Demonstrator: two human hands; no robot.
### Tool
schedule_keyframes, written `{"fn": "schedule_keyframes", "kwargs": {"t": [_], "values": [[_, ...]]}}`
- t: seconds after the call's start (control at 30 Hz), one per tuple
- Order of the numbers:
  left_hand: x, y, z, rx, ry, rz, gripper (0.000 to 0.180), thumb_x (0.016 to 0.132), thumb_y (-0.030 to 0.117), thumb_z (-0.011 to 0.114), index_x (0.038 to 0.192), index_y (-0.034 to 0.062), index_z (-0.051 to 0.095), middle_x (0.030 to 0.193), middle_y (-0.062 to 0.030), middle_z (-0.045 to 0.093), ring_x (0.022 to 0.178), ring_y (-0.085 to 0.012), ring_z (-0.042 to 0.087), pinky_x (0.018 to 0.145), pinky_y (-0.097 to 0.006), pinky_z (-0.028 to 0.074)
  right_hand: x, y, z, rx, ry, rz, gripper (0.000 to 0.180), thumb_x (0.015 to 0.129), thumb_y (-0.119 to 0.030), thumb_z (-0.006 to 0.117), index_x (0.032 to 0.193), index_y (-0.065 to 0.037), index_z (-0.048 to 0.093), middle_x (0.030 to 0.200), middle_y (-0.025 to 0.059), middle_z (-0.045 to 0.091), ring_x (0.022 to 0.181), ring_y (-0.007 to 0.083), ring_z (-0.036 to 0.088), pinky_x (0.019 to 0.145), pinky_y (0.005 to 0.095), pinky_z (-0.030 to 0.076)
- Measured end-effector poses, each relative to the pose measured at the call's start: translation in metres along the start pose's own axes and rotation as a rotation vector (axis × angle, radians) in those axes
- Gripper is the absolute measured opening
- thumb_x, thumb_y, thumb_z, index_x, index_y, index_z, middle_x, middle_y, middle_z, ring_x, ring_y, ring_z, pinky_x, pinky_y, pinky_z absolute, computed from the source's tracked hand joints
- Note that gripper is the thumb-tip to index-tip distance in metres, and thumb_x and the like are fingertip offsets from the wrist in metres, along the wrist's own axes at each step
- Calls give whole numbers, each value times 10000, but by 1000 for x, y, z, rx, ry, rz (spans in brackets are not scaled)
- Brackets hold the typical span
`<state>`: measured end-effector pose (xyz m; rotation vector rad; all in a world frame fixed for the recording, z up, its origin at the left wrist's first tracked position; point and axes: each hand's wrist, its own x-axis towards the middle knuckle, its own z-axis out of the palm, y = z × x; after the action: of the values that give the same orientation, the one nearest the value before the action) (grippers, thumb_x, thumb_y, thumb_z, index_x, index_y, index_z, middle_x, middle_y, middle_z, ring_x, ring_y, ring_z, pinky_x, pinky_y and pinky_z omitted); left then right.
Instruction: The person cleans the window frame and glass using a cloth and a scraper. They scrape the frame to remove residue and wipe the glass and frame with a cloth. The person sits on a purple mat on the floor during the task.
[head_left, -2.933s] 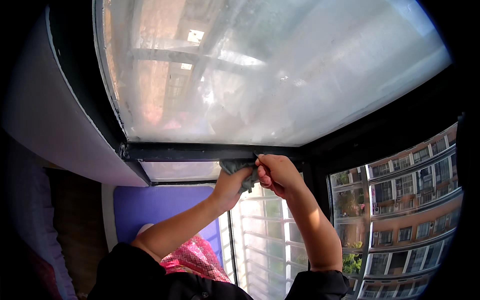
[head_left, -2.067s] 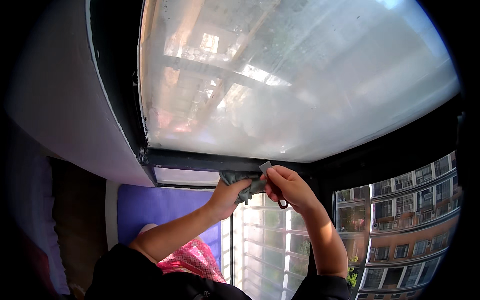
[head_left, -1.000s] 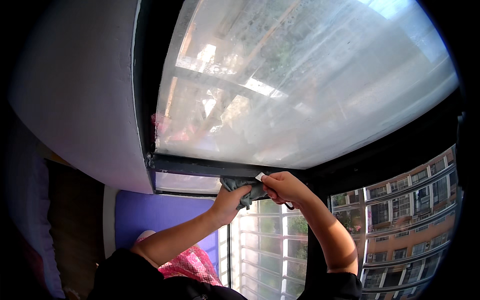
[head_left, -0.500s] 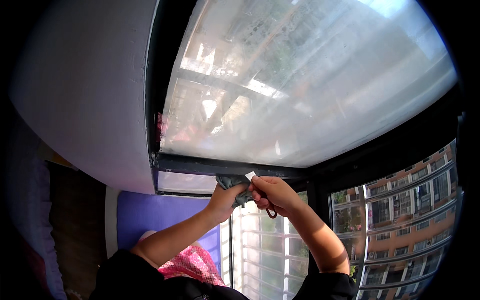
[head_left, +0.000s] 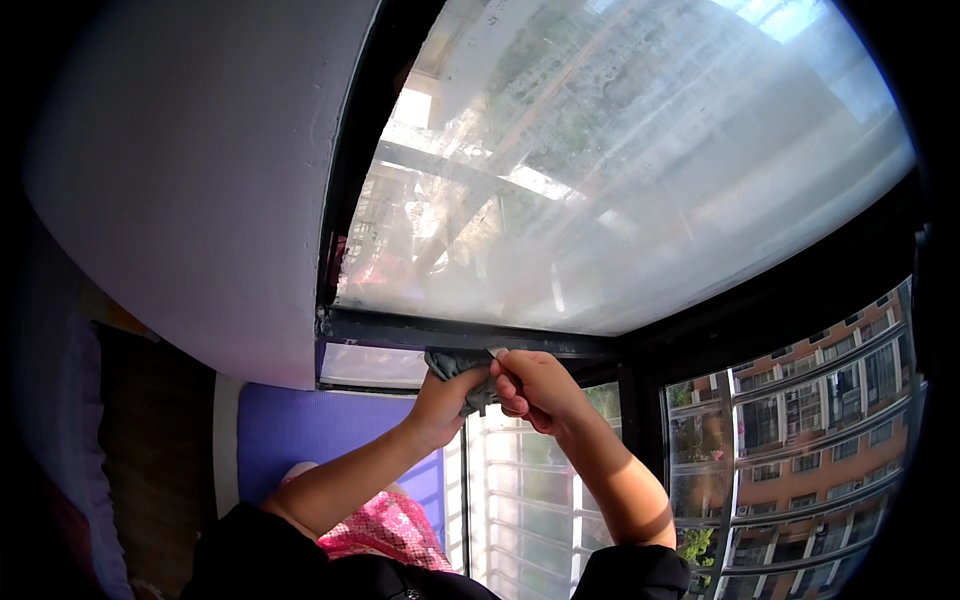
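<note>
Both my hands are raised to the black window frame (head_left: 440, 330) under a large hazy glass pane (head_left: 620, 170). My left hand (head_left: 445, 392) grips a crumpled grey cloth (head_left: 462, 365) and presses it against the underside of the frame bar. My right hand (head_left: 530, 385) is closed just right of it, pinching the same cloth together with a small pale object at its fingertips, which is too small to identify.
A white wall (head_left: 190, 180) curves along the left. Below are a purple mat (head_left: 320, 435) and pink patterned fabric (head_left: 385, 530). Lower panes show a white railing (head_left: 520, 500) and an orange apartment building (head_left: 800, 410) outside.
The view has swung so that the frame corner and wall sit further right. Both hands stayed at the frame bar with the cloth, shifting slightly along it.
</note>
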<state>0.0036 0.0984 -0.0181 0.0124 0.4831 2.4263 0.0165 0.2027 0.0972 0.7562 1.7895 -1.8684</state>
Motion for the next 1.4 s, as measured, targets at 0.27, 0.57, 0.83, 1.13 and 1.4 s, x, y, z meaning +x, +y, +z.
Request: {"fn": "schedule_keyframes", "kwargs": {"t": [0.27, 0.57, 0.83, 1.13, 1.4], "values": [[-4, 4, 4, 20, -3, -3, 108, 825, 7, 519, 918, 40, 564, 853, -18, 602, 775, -112, 592, 691, -248, 480, -4, -1, 6, -11, 29, -16, 212, 898, -143, 389, 754, -14, 476, 494, 23, 434, 360, 85, 338, 344, 229, 269], [-9, 12, 11, 11, -66, 25, 59, 835, 16, 505, 807, 43, 549, 691, -11, 580, 634, -116, 590, 606, -243, 494, -2, 0, 18, 17, 51, -50, 216, 901, -163, 396, 766, -13, 475, 496, 28, 432, 379, 96, 359, 353, 228, 285], [-8, 13, 11, -53, -116, 23, 74, 827, -3, 496, 799, 47, 543, 673, -3, 568, 603, -105, 581, 567, -236, 494, -2, -2, 24, 59, 85, -35, 217, 906, -160, 387, 778, -11, 479, 499, 32, 438, 391, 106, 376, 357, 229, 292], [-7, 12, 7, -84, -119, -1, 72, 833, 6, 493, 817, 55, 543, 691, 2, 571, 607, -97, 573, 576, -231, 486, -3, -4, 28, 20, 114, -25, 235, 913, -168, 377, 777, -9, 482, 501, 42, 447, 380, 113, 366, 360, 232, 301], [-10, 16, 16, 24, 21, 1, 67, 825, 26, 502, 823, 56, 562, 679, -18, 579, 613, -122, 577, 577, -253, 472, -7, 7, 16, 33, 93, -60, 237, 910, -163, 385, 763, -2, 477, 497, 35, 445, 376, 107, 373, 363, 231, 299]]}}
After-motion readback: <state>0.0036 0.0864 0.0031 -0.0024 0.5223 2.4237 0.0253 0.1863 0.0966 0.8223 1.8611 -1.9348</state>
